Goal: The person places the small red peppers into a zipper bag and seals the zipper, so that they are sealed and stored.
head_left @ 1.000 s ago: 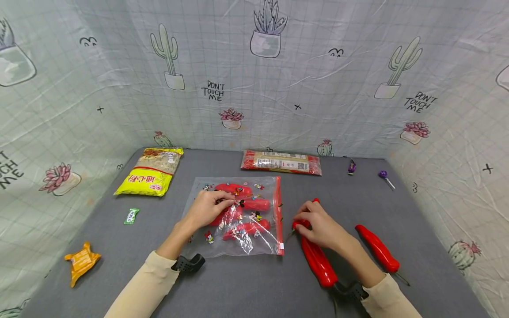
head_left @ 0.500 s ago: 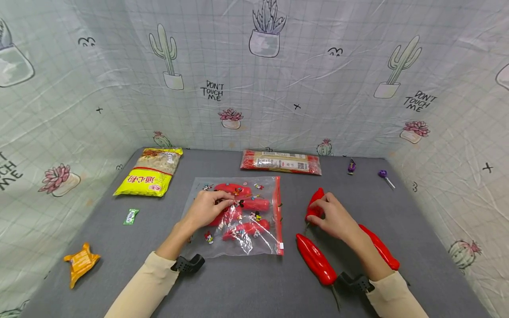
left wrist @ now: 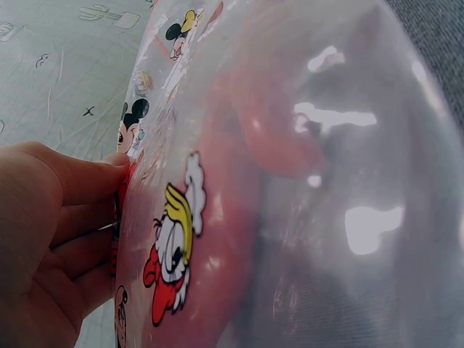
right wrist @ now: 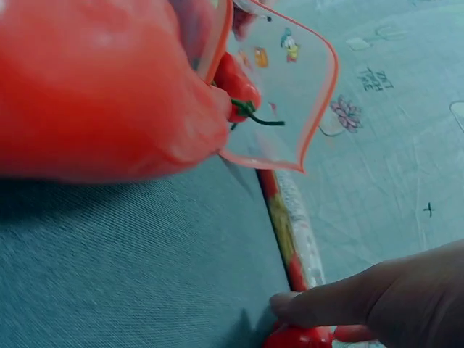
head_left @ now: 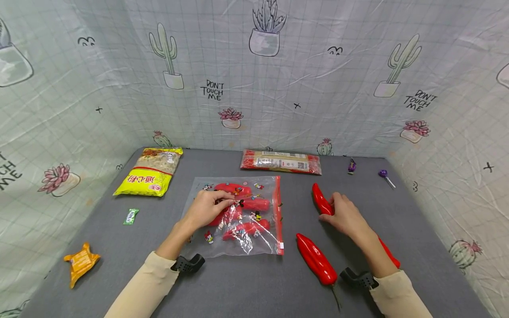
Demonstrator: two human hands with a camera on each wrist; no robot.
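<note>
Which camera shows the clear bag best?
The head view, showing nearly the whole bag, red edge included, under the left hand. The left wrist view gives only a close-up of its printed side; the right wrist view shows it gaping, partly behind a red pepper.

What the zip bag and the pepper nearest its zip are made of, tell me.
Zip bag: seemingly thin, glossy plastic film; it is see-through, with streaky highlights. Pepper: smooth and shiny with bright highlights; perhaps moulded plastic, perhaps real.

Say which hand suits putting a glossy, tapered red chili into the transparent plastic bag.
Likely the right hand: it holds a chili on the bag's open side; the left hand pinches the bag.
</note>
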